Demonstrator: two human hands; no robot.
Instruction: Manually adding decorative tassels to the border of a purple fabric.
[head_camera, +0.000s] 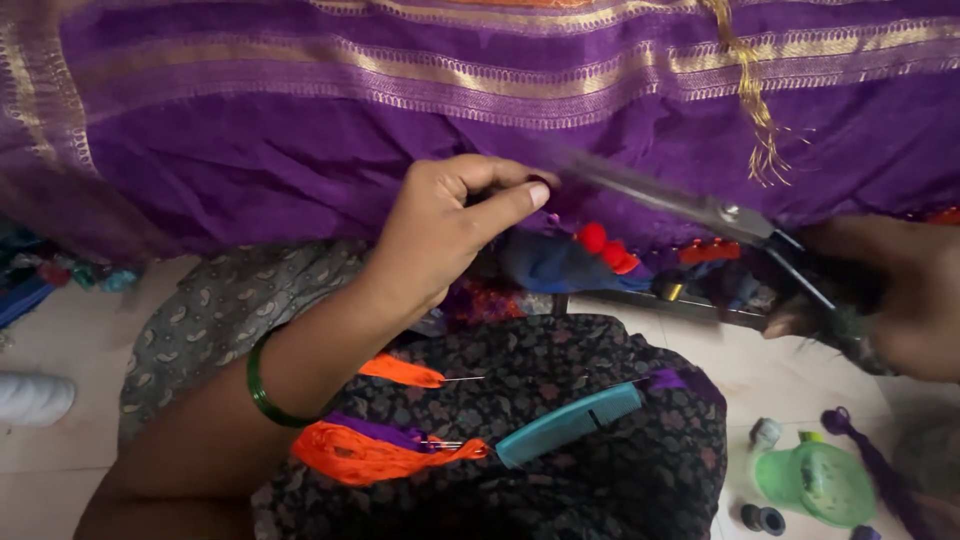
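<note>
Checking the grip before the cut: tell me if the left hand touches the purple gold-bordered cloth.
Touching. The head view shows the left hand pinching the edge of the purple gold-bordered cloth between thumb and fingers.

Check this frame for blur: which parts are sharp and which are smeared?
Head view: the scissors and right hand are motion-smeared; the left hand pinching the purple cloth is fairly sharp, as is the teal comb on the lap. Lighting is soft, without glare.

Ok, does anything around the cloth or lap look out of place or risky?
A loose needle lies bare on the lap beside the orange thread bundle, easy to lose or get pricked by. The gold tassel hangs frayed over the purple cloth.
</note>
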